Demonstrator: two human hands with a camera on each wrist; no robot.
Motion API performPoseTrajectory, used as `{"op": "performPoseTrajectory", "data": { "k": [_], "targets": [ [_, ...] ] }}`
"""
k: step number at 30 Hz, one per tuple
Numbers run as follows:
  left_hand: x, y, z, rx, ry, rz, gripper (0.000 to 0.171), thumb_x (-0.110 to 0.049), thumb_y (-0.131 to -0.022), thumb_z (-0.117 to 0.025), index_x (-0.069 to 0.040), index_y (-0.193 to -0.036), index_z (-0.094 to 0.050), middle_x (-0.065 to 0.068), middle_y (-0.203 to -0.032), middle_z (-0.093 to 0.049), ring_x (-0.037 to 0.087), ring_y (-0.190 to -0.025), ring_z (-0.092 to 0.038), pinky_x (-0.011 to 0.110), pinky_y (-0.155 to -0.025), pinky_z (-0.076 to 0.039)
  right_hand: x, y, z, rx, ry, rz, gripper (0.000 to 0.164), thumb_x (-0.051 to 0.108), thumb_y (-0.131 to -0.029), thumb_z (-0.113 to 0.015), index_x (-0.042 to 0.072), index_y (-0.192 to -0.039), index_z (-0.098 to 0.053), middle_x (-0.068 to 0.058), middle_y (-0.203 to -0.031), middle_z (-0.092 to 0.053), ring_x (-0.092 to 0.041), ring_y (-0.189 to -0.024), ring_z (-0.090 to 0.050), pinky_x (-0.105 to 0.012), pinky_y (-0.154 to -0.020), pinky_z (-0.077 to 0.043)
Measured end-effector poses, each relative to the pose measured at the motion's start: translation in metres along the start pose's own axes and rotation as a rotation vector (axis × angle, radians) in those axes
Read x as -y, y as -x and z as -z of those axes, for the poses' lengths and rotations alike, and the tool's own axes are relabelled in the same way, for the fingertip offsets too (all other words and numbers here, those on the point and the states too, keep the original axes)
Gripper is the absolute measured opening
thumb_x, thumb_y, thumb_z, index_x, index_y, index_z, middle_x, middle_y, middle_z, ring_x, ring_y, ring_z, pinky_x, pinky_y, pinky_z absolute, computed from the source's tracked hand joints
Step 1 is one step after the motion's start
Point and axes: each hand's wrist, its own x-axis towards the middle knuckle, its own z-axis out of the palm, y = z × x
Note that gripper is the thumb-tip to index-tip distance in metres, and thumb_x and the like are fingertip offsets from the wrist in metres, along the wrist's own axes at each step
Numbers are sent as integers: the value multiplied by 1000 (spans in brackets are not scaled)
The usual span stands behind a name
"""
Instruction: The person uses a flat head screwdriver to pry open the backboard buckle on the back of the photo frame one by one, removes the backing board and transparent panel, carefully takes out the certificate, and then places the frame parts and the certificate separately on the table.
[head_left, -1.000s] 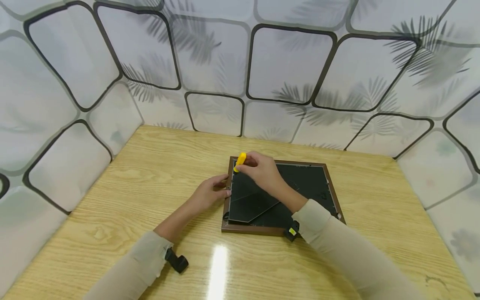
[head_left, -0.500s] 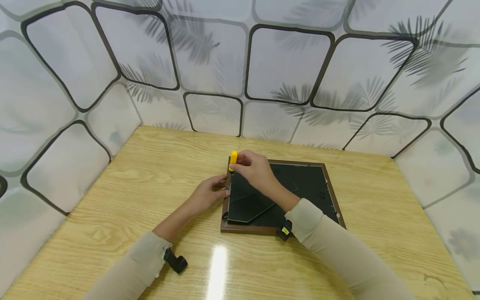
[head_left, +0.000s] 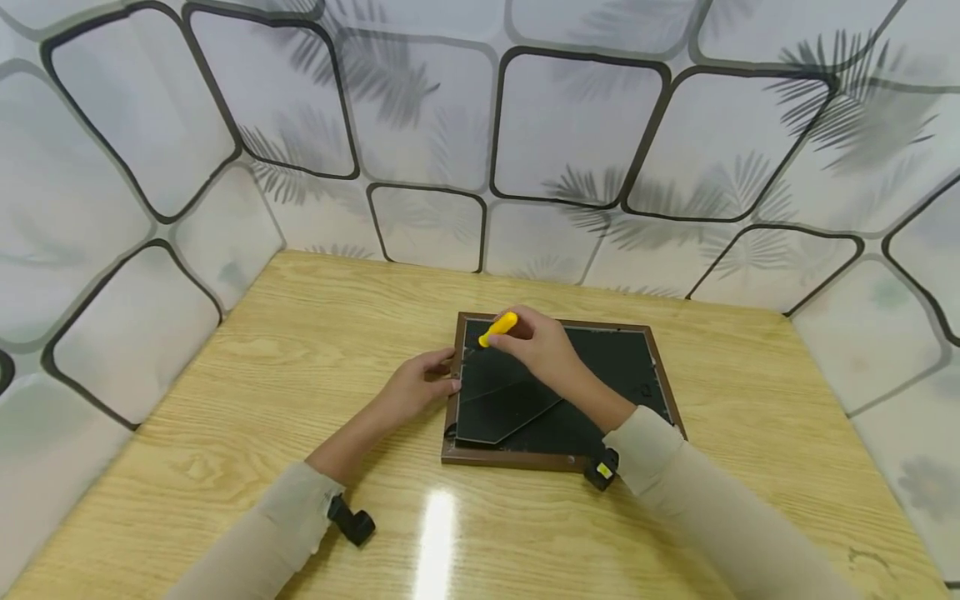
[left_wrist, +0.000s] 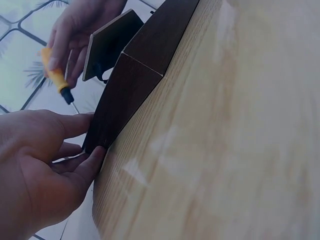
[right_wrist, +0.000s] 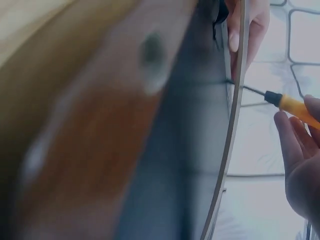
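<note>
A picture frame (head_left: 517, 458) with a brown wooden border lies face down on the table, its black backing board (head_left: 600, 354) upward. At its left side, my left hand (head_left: 411, 389) grips the border, thumb on top and fingers against the outer side and lower edge, as the left wrist view shows. My right hand (head_left: 542, 343) holds a yellow-handled screwdriver (head_left: 498, 328) over the upper left of the board. Its thin metal shaft shows in the right wrist view, below the yellow handle (right_wrist: 295, 107); whether the tip touches anything is unclear.
A hinged stand flap (left_wrist: 112, 45) rises from the frame's back. Under everything is a light wood-grain table (head_left: 337, 317). Patterned fabric walls (head_left: 427, 117) enclose the back and sides. A dark camera is strapped at each wrist.
The screwdriver first moved left to the frame's left border, standing nearly upright. Now the right hand has brought it back right over the board, with its handle leaning right. The left hand stays put.
</note>
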Motion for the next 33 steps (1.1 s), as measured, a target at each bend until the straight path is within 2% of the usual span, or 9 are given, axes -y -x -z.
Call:
{"op": "performPoseTrajectory", "data": {
  "k": [6,10,15,19,25,29,33],
  "targets": [
    [-2,2,1,-8,-1,3,64,-23,-98,-68,-9,-154,-41,17,-148,-53,34,-135,-51,52,-110,-43,-9,10,14,7,97,-30,35,24,-93,-74,8,-124,-68,-7,-124,-68,-23,-101,-65,-38,-86,-57],
    [-1,2,1,-12,-2,2,64,-21,-97,-68,-8,-154,-42,17,-147,-53,34,-134,-51,51,-110,-43,-14,14,18,43,187,-42,35,22,-94,-73,9,-126,-70,-8,-127,-69,-24,-105,-67,-38,-87,-58],
    [-1,1,0,-13,1,4,64,-21,-97,-69,-8,-154,-42,18,-146,-54,34,-135,-51,50,-110,-43,-18,18,22,117,293,-81,38,25,-95,-71,14,-131,-68,-8,-127,-69,-21,-99,-68,-35,-82,-58],
    [-2,0,-1,-5,10,-7,65,-22,-97,-68,-9,-154,-41,17,-148,-52,34,-135,-51,50,-109,-45,-22,20,25,147,336,-95,38,27,-96,-71,14,-131,-68,-9,-124,-69,-17,-93,-67,-33,-78,-57],
    [-2,2,0,0,5,-11,64,-23,-98,-67,-9,-155,-40,17,-148,-52,34,-135,-51,49,-107,-46,-26,21,25,152,362,-89,35,28,-96,-70,15,-128,-70,-8,-123,-70,-16,-89,-65,-31,-74,-56],
    [-2,2,0,3,8,-5,65,-23,-98,-67,-9,-155,-40,18,-148,-52,34,-135,-50,50,-107,-46,-26,22,27,133,327,-80,32,25,-97,-69,15,-127,-71,-7,-120,-71,-16,-89,-66,-31,-74,-55],
    [0,0,0,1,8,-9,65,-24,-98,-68,-9,-155,-40,17,-148,-52,34,-136,-50,50,-108,-46,-29,28,35,110,281,-59,32,25,-97,-69,14,-127,-71,-7,-120,-71,-16,-96,-70,-33,-77,-57]
  ]
}}
